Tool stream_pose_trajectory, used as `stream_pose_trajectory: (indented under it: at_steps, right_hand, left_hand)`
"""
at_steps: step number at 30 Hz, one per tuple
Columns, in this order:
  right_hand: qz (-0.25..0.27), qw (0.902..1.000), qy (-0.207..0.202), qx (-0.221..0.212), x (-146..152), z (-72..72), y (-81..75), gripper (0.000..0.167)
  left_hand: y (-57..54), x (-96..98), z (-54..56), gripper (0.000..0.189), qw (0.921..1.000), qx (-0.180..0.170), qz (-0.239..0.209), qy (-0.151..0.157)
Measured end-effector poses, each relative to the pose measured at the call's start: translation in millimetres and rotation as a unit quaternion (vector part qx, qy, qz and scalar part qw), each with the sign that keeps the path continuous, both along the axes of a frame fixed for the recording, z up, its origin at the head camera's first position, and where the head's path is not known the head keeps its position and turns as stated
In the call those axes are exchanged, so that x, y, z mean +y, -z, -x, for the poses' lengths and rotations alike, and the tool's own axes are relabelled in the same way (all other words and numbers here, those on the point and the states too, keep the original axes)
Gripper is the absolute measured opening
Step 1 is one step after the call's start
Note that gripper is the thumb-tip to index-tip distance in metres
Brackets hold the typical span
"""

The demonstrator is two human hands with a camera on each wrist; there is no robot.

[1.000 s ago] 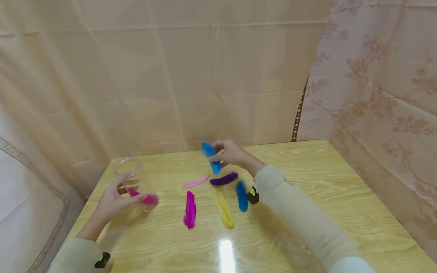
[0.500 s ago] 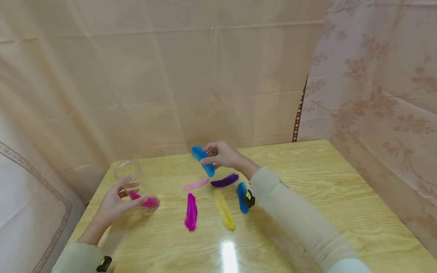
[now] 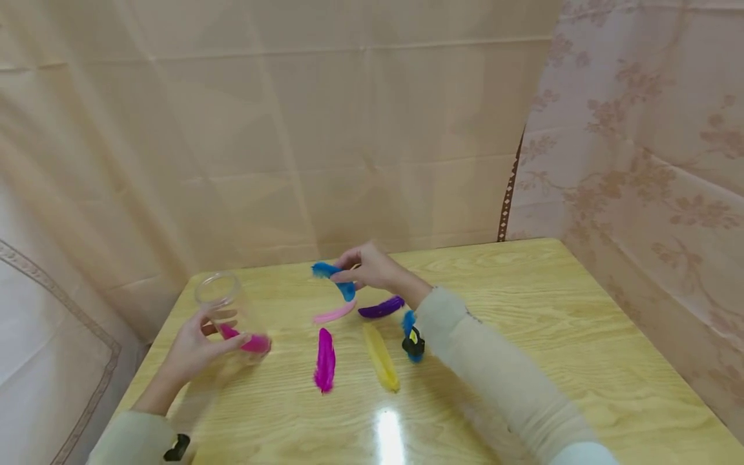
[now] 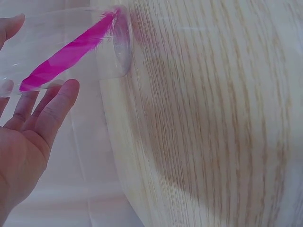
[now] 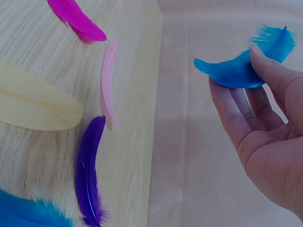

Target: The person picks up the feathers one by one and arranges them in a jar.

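Observation:
My left hand (image 3: pixel 194 345) holds a clear plastic jar (image 4: pixel 106 71) standing upright near the table's left edge. Inside the jar leans a magenta feather (image 4: pixel 68 53). Over the back middle of the table, my right hand (image 3: pixel 374 268) pinches a blue feather (image 5: pixel 236 71) between thumb and fingers. Below that hand a light pink feather (image 3: pixel 334 312) and a purple feather (image 3: pixel 380 307) lie on the table. Nearer the front are another magenta feather (image 3: pixel 325 361) and a yellow feather (image 3: pixel 380 358). A second blue feather (image 3: pixel 409 321) is partly hidden by the device at my right wrist.
The wood-grain table (image 3: pixel 523 323) ends at a beige curtain (image 3: pixel 325 129) behind. A floral cloth (image 3: pixel 657 161) hangs on the right, and pale cloth (image 3: pixel 52 336) on the left. Light glares off the tabletop near the front.
My right hand has moved left toward the jar with the blue feather, which has tilted flatter. The left hand and jar have stayed nearly in place.

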State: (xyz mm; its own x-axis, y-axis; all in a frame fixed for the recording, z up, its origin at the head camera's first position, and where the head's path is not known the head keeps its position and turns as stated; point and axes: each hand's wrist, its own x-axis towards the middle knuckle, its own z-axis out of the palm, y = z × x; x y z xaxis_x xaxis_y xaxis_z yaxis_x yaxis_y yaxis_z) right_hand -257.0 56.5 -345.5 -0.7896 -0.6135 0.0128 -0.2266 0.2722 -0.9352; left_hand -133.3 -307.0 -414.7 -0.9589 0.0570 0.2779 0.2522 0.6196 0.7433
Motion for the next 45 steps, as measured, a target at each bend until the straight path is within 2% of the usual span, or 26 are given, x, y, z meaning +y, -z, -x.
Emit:
stream_pose_trajectory:
  at_steps: [6,11,16,24,33,38,42,45]
  right_hand:
    - [-0.010,0.9999,-0.009,0.001,-9.6,0.5,2.2,0.019]
    - [-0.012,0.9998,-0.015,0.003,-17.2,-2.1,-2.6,0.026]
    - [0.008,0.9997,-0.007,-0.021,-25.9,-6.3,-7.6,0.029]
    - [0.028,0.9975,0.005,-0.065,-37.0,-12.9,-18.0,0.020]
    - [0.043,0.9957,-0.001,-0.082,-41.3,-19.0,-23.6,0.017]
    - [0.048,0.9959,-0.009,-0.076,-45.7,-20.1,-24.7,0.016]
    - [0.053,0.9962,-0.011,-0.069,-49.8,-21.2,-27.8,0.020]
    - [0.068,0.9953,-0.010,-0.067,-52.8,-22.4,-30.3,0.032]
  left_hand:
    - [-0.7,-2.0,-1.4,0.076,1.0000,-0.003,0.006,-0.002]
    - [-2.1,-3.1,-2.5,0.074,0.9999,-0.008,0.007,-0.004]
    - [-4.6,-2.7,-2.2,0.072,0.9998,-0.006,0.018,-0.007]
    - [-5.0,-2.6,-5.7,0.072,1.0000,-0.003,0.002,-0.003]
    - [-6.0,1.2,-4.3,0.072,0.9994,-0.017,0.026,-0.016]
    - [-6.7,2.3,-5.4,0.070,0.9993,-0.016,0.027,-0.018]
    - [-6.4,1.4,-6.1,0.070,0.9995,-0.010,0.026,-0.018]
    - [-6.9,0.7,-5.8,0.071,0.9995,-0.010,0.025,-0.016]
